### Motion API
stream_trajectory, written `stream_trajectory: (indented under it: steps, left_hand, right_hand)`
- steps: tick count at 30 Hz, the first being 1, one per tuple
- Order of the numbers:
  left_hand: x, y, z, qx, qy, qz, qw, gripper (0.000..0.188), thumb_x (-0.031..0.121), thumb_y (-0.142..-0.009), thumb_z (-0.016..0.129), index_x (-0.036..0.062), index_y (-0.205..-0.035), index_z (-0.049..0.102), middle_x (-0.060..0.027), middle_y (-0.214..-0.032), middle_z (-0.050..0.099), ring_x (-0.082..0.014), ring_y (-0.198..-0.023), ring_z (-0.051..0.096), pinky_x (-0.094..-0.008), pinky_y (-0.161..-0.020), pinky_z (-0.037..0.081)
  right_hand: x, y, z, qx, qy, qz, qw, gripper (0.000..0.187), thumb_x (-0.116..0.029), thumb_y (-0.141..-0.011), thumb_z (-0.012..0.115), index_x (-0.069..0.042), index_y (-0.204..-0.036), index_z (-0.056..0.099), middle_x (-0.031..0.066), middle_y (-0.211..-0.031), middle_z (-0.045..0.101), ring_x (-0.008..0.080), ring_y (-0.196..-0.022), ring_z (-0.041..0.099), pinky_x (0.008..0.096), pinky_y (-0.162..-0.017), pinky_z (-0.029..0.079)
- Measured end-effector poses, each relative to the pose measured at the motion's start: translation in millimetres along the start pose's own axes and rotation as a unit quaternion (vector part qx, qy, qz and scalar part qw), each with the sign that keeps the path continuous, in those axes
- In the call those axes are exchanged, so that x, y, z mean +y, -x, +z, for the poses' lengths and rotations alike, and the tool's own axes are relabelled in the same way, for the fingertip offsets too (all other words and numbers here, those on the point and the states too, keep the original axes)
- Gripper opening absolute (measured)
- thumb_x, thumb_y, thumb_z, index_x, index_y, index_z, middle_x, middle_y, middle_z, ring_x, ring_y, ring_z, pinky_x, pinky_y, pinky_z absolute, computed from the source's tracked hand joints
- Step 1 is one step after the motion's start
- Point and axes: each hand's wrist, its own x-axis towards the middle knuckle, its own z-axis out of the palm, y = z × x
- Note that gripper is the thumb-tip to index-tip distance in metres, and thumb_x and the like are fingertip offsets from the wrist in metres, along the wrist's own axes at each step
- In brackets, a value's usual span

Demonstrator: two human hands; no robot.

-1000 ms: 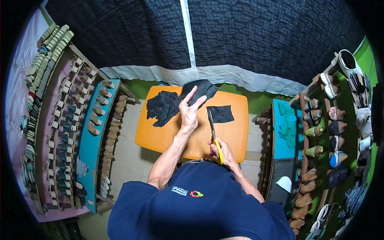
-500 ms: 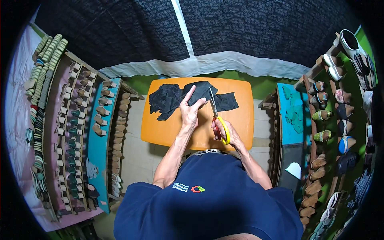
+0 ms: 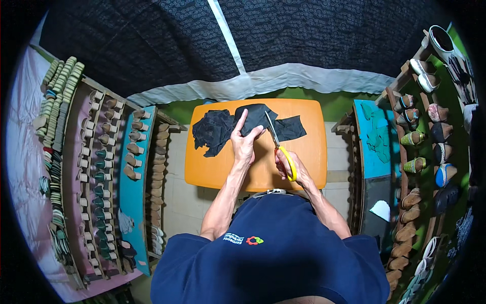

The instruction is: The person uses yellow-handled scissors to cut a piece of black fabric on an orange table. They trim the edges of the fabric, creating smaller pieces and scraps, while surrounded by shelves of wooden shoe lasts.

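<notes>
A piece of black cloth [image 3: 251, 116] is in my left hand [image 3: 244, 144], pinched over the table, with the index finger pointing up along it and the thumb stretched to the right. My right hand [image 3: 292, 166] grips scissors [image 3: 292, 168] with yellow and red handles. Their metal blades point away from me and lie at the right edge of the held cloth. On the left of the orange table [image 3: 217, 172] lies a crumpled heap of black cloth [image 3: 212, 130]. A flatter black piece [image 3: 290, 128] lies to the right, partly behind the blades.
Shoe racks [image 3: 104, 177] line the left, with a turquoise board [image 3: 135, 202] beside them. Another rack [image 3: 405, 192] of shoes and shoe forms stands right. Green scraps [image 3: 375, 137] lie on a turquoise surface. A dark patterned curtain [image 3: 314, 40] hangs behind the table.
The red and yellow scissor handles look closer together than before. The left hand keeps its hold on the cloth. The whole view has shifted slightly.
</notes>
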Motion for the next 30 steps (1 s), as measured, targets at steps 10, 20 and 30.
stream_trajectory:
  steps: [10,20,30]
  left_hand:
    - [-9.4,0.8,7.1,0.05,0.037,0.013,0.998,0.069,-0.007,-0.082,0.073,0.0034,-0.146,0.047,-0.0105,-0.113,0.069,-0.0148,-0.093,0.069,-0.0284,-0.085,0.059]
    - [-17.1,12.6,5.1,0.028,0.001,0.031,0.999,0.066,-0.004,-0.083,0.074,0.0003,-0.144,0.049,-0.0102,-0.114,0.068,-0.014,-0.096,0.067,-0.0279,-0.087,0.056]
    - [-24.8,21.8,16.3,0.081,0.06,0.053,0.994,0.068,-0.007,-0.083,0.073,0.0019,-0.146,0.047,-0.0109,-0.12,0.065,-0.0144,-0.098,0.066,-0.0292,-0.089,0.057]
  right_hand:
    - [-10.5,7.0,9.5,0.043,-0.022,-0.008,0.999,0.053,-0.06,-0.093,0.061,-0.009,-0.077,0.053,-0.0029,-0.058,0.045,0.0071,-0.044,0.044,0.0253,-0.038,0.041]
    - [-13.2,-5.4,7.6,0.006,-0.009,-0.036,0.999,0.059,-0.061,-0.099,0.049,-0.003,-0.09,0.055,0.0018,-0.064,0.047,0.0115,-0.049,0.05,0.0284,-0.047,0.048]
    - [-5.7,-6.6,14.6,0.032,-0.031,-0.044,0.998,0.058,-0.061,-0.097,0.052,-0.005,-0.087,0.054,-0.0004,-0.06,0.045,0.0101,-0.046,0.047,0.0261,-0.043,0.044]
